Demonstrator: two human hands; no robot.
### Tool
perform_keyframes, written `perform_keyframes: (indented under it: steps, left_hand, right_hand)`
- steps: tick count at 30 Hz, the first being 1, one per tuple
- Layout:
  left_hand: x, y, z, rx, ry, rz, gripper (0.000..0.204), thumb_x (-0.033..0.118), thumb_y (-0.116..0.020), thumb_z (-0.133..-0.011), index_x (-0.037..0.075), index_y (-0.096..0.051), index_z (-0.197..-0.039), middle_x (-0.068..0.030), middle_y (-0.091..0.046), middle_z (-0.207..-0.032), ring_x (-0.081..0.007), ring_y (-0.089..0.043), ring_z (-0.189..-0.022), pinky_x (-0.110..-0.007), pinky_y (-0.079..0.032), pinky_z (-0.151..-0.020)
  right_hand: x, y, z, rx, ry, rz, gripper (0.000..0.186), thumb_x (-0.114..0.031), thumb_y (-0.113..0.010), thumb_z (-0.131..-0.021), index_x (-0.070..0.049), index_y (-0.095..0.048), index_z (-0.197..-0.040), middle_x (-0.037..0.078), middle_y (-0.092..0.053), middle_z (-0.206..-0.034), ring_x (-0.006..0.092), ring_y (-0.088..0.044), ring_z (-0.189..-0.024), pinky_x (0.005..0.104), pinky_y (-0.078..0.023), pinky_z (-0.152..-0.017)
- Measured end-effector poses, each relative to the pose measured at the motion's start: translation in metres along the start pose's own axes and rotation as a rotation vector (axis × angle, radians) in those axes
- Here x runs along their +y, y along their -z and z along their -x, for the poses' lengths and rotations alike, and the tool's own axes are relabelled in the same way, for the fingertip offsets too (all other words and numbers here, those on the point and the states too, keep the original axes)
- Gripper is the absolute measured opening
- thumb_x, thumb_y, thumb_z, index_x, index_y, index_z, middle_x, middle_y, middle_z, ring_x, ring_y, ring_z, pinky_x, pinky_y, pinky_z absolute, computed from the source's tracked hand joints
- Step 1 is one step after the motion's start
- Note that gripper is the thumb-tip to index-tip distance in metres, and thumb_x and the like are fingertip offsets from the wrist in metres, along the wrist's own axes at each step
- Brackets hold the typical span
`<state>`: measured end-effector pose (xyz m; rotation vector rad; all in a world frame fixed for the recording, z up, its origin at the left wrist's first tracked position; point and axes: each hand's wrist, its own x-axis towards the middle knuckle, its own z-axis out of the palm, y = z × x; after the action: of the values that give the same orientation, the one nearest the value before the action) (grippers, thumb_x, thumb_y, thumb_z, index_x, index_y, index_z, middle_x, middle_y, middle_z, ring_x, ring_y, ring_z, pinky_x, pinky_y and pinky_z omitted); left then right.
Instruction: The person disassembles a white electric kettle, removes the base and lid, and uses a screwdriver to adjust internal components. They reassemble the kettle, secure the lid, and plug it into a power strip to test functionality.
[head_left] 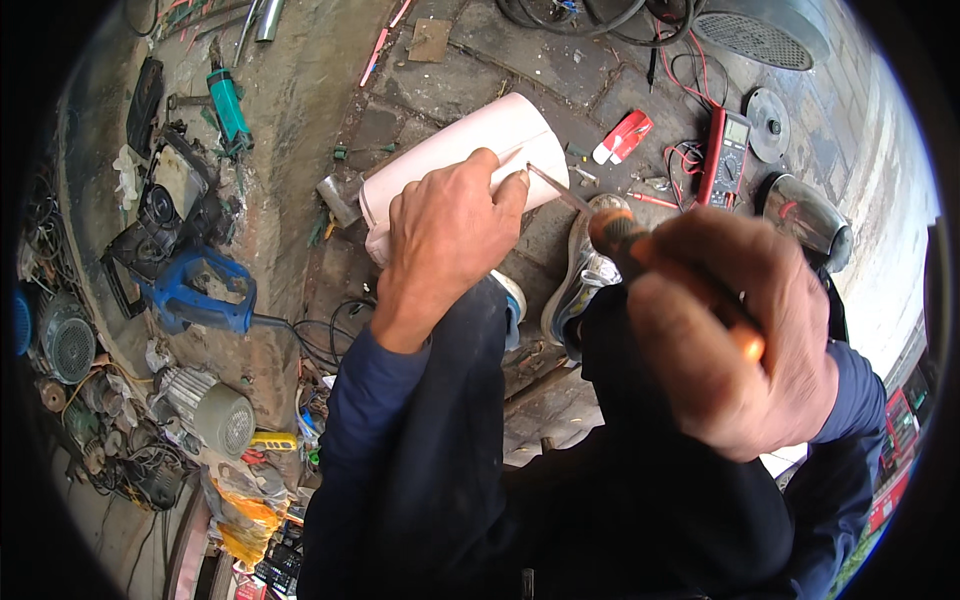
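Observation:
A pale pink cylinder (440, 150) lies on the paving in front of my shoes (580, 270). My left hand (445, 230) grips it on the near side, fingers curled and thumb near a crease or slit at its right part. My right hand (730, 330), blurred, is closed round a screwdriver (625, 240) with an orange and dark handle. The screwdriver's thin shaft reaches up-left to the cylinder, its tip at the slit beside my left thumb. Left of the cylinder lies a hammer head (338, 197).
A multimeter (723, 160), red-white object (622, 137), round plate (768, 126), metal housing (800, 215) and hoses (590, 25) lie ahead and right. At left are a blue power tool (195, 290), teal tool (228, 110), electric motor (210, 410), cables and piled parts.

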<state>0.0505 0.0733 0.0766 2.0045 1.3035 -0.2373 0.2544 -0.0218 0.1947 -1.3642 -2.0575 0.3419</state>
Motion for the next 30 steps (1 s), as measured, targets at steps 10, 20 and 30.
perform_keyframes:
  steps: [10, 20, 30]
  left_hand:
    - [0.002, 0.005, -0.003, -0.017, 0.012, -0.051, 0.042, 0.041, -0.064, -0.103, 0.001, -0.075, -0.105, -0.0288, -0.077, -0.093, -0.0509, -0.075, -0.09, -0.059, -0.058, -0.085]
    - [0.001, 0.007, 0.005, 0.004, -0.025, -0.033, 0.038, 0.038, -0.071, -0.098, 0.002, -0.075, -0.109, -0.0306, -0.076, -0.094, -0.0543, -0.072, -0.095, -0.06, -0.056, -0.086]
    - [-0.006, -0.002, 0.003, -0.034, -0.023, -0.067, 0.042, 0.039, -0.068, -0.101, -0.001, -0.074, -0.11, -0.0312, -0.077, -0.097, -0.0523, -0.075, -0.094, -0.059, -0.058, -0.087]
  right_hand:
    - [0.017, 0.019, -0.031, -0.147, -0.075, -0.004, 0.038, 0.001, -0.085, -0.074, -0.003, -0.074, -0.11, 0.009, -0.059, -0.091, 0.0244, -0.062, -0.074, 0.0362, -0.051, -0.062]
    - [0.019, 0.021, -0.041, -0.192, -0.01, 0.171, 0.032, -0.014, -0.086, -0.077, -0.007, -0.071, -0.104, 0.008, -0.055, -0.086, 0.0221, -0.059, -0.069, 0.0364, -0.046, -0.061]
    - [0.012, 0.023, -0.053, -0.309, 0.075, 0.419, 0.033, -0.029, -0.088, -0.08, -0.01, -0.068, -0.098, 0.006, -0.052, -0.081, 0.0197, -0.056, -0.064, 0.0366, -0.042, -0.06]
